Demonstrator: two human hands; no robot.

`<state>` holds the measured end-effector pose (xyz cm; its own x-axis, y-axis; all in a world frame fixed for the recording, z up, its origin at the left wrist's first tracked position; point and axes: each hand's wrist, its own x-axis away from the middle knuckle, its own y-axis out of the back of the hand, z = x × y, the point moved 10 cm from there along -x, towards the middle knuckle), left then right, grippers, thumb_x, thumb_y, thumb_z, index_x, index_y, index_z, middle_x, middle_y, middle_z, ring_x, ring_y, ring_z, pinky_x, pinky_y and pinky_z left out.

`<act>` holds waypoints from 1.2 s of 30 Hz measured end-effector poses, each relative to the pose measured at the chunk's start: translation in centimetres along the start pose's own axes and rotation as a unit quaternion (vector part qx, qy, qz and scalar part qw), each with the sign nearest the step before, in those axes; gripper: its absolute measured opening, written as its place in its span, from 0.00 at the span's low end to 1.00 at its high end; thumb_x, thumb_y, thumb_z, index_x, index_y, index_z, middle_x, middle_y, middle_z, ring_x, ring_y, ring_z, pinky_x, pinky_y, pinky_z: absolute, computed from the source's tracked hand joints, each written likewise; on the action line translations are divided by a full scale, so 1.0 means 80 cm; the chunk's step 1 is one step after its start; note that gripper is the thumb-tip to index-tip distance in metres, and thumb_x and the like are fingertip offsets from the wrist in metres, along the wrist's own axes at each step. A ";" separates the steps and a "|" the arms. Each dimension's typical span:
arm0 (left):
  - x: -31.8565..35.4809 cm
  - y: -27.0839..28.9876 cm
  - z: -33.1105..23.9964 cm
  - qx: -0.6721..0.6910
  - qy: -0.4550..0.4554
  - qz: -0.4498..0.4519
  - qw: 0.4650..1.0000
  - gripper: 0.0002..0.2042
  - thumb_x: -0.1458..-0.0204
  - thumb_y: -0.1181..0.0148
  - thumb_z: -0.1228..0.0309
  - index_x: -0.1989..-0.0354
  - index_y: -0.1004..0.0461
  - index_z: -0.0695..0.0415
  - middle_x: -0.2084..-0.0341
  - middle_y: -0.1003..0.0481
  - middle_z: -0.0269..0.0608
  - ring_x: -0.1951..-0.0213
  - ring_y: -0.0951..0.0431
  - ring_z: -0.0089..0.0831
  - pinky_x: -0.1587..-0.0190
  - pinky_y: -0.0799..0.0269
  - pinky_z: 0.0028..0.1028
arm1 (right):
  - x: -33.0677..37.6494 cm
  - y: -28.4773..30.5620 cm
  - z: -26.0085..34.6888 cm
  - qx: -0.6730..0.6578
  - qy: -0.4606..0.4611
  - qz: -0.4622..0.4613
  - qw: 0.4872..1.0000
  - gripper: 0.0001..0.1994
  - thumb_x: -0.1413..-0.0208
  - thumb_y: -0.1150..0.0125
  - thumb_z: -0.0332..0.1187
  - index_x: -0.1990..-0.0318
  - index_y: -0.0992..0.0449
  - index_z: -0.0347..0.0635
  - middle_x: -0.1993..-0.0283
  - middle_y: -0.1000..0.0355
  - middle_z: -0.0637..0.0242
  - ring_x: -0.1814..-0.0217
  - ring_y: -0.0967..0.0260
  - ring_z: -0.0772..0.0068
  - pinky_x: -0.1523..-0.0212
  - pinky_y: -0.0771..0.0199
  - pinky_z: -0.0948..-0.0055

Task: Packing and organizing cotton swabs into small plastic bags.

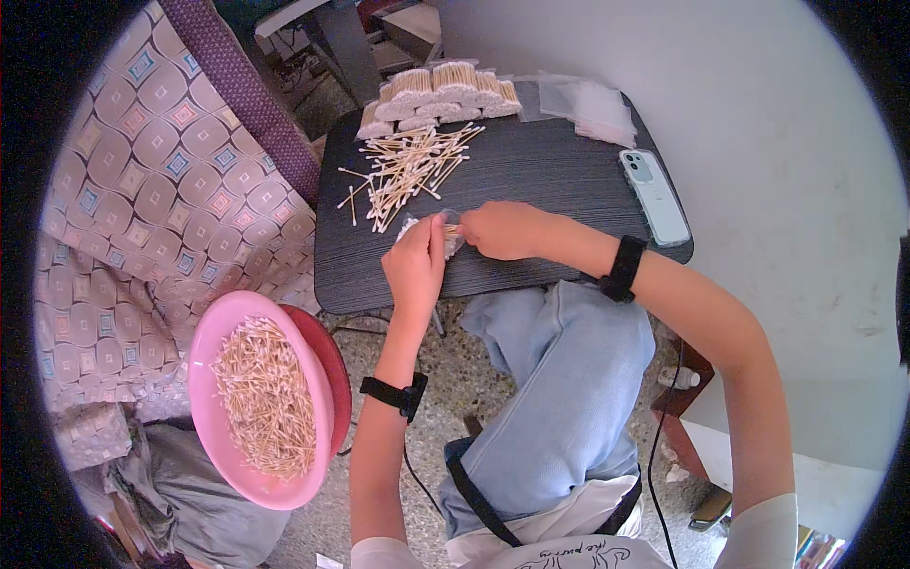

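Note:
Over the near edge of the dark table, my left hand (415,266) is closed around a small clear bag of cotton swabs (451,245). From the right, my right hand (500,230) pinches the same bag near its top; its fingertips are partly hidden behind the knuckles. White swab tips show through the plastic beside my left thumb. Just beyond my hands lies a loose pile of cotton swabs (409,169) with wooden sticks, spread in several directions. Stacked filled bags of swabs (438,93) stand at the far edge of the table.
The black wood-grain table (550,180) has rounded corners. Empty clear bags (602,112) lie at its far right, above a pale phone (655,197). At lower left, a pink basin (204,403) full of swabs rests on a red round seat (334,379). A wall borders the right.

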<state>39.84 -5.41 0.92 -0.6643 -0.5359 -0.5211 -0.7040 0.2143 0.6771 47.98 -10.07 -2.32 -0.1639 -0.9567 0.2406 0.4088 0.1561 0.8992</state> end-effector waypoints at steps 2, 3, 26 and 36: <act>0.002 0.002 0.006 0.032 0.004 -0.012 0.999 0.09 0.44 0.51 0.68 0.67 0.25 0.57 0.73 0.24 0.43 0.72 0.23 0.41 0.73 0.30 0.32 | -0.008 -0.002 0.012 0.006 0.017 0.000 1.000 0.13 0.43 0.55 0.37 0.66 0.29 0.36 0.68 0.27 0.48 0.64 0.29 0.45 0.64 0.31 0.51; 0.003 0.005 0.008 0.065 0.006 -0.023 0.998 0.09 0.44 0.50 0.69 0.66 0.24 0.57 0.71 0.23 0.44 0.70 0.22 0.42 0.70 0.28 0.32 | -0.012 -0.004 0.013 0.010 0.008 0.006 1.000 0.13 0.43 0.55 0.36 0.67 0.29 0.35 0.68 0.27 0.48 0.64 0.29 0.45 0.64 0.31 0.53; 0.005 0.005 -0.009 0.078 -0.081 -0.012 0.994 0.17 0.62 0.32 0.63 0.66 0.25 0.61 0.65 0.23 0.47 0.54 0.25 0.40 0.40 0.45 0.44 | -0.001 0.041 -0.009 -0.159 0.029 -0.197 0.967 0.10 0.55 0.41 0.33 0.65 0.27 0.40 0.72 0.27 0.57 0.68 0.28 0.55 0.67 0.29 0.61; 0.007 -0.003 0.010 0.059 -0.032 -0.007 0.998 0.17 0.61 0.33 0.67 0.62 0.25 0.60 0.59 0.24 0.46 0.51 0.27 0.42 0.42 0.40 0.39 | 0.007 0.043 0.007 -0.076 0.014 -0.215 0.974 0.08 0.56 0.45 0.36 0.71 0.25 0.43 0.73 0.27 0.56 0.69 0.28 0.50 0.68 0.28 0.56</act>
<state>39.41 -5.14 0.03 -0.6658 -0.4873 -0.5651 -0.7360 0.3043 0.6048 48.83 -9.96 1.14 -0.3248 -0.9325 -0.1582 0.4363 -0.2961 0.8497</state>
